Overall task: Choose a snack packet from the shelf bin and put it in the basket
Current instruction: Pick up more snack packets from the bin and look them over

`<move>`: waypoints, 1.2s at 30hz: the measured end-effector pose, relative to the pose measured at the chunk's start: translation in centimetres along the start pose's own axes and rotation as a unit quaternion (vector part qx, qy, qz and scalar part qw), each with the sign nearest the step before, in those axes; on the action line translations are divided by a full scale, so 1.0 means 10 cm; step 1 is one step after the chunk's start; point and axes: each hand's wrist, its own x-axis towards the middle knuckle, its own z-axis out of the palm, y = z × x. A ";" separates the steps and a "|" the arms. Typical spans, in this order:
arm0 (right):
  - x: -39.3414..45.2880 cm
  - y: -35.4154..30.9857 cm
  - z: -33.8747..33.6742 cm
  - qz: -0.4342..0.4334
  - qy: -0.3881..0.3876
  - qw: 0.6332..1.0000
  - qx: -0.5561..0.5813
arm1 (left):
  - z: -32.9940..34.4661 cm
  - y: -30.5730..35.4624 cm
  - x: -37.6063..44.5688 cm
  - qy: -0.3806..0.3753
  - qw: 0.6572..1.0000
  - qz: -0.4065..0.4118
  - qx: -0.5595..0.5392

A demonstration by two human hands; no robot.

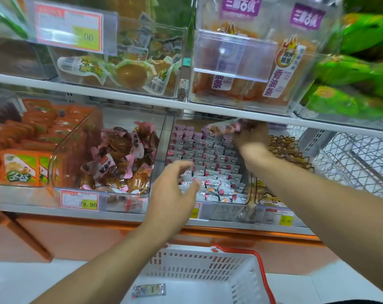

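Packet in my right hand, up at the back of the bin.

My right hand [251, 137] gripped a pink-edged snack packet [224, 128] — blurred, its print unreadable — above the clear bin [208, 207] of small pink-and-white packets, just under the shelf edge. My left hand [175, 194] hovered at the bin's front with fingers spread and relaxed, holding nothing. Below stood the white basket [241, 281] (red handle), one small shiny packet [149, 290] lying flat on its floor.
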 end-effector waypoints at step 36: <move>-1.10 0.72 -0.52 -0.003 -0.319 0.944 0.079 | -0.39 0.04 -0.13 0.044 0.869 -0.272 -0.410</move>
